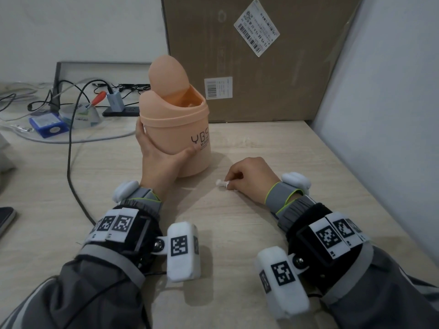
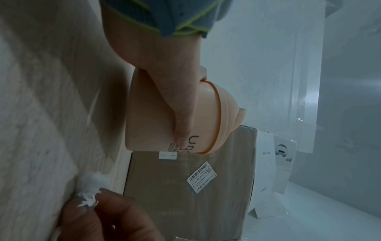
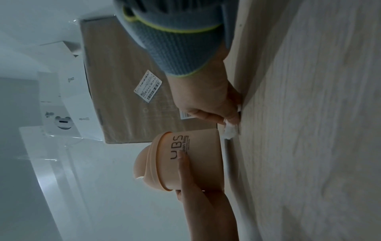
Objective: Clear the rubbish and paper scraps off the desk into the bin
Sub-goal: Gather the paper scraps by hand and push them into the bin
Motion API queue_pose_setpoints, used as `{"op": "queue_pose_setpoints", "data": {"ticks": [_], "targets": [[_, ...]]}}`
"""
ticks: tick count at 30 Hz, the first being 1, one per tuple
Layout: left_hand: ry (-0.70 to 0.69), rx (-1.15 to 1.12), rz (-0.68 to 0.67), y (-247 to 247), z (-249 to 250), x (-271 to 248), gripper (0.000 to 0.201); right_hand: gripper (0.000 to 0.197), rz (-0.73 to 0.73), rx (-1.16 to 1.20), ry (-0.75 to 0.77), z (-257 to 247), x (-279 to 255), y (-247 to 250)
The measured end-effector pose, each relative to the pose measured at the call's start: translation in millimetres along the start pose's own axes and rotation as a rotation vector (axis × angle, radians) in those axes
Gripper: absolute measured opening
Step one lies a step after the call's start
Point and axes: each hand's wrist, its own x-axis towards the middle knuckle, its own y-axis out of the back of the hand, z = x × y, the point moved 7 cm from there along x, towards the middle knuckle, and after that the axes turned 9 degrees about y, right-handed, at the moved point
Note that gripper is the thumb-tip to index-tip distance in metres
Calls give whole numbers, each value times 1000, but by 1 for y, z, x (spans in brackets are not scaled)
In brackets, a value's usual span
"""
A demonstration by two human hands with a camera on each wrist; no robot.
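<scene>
Left hand [image 1: 158, 155] grips bin [image 1: 177, 129] (lid tilted); right hand [image 1: 249, 178] pinches paper scrap [image 1: 222, 183].

Boxes at the back, cables and gadgets to the left.

A large cardboard box [image 1: 261, 62] stands upright at the far edge of the worktop [image 1: 261, 229], bearing a tilted white shipping label [image 1: 257, 26] and a smaller barcode sticker [image 1: 218, 88]. Left of it, black cables [image 1: 71, 143] trail past a blue device [image 1: 48, 123], a grey adapter [image 1: 115, 99] and a dark phone [image 1: 6, 218] at the left edge. White printed boxes [image 2: 274, 171] stand beside the cardboard.
</scene>
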Motion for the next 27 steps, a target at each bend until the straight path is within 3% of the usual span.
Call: {"op": "queue_pose_setpoints", "data": {"ticks": [3, 11, 18, 23, 27], "targets": [[1, -2, -1, 0, 0, 0, 135, 9, 90, 50, -63, 8, -1, 6], [-20, 26, -41, -4, 4, -3, 139, 7, 531, 417, -185, 27, -11, 39], [-51, 69, -121, -10, 9, -7, 140, 19, 802, 703, -54, 10, -15, 75], [-67, 84, -166, -14, 10, -8, 142, 18, 856, 616, 144, -35, 0, 111], [-73, 88, -199, -18, 10, -10, 142, 16, 810, 572, 193, -59, 24, 115]]}}
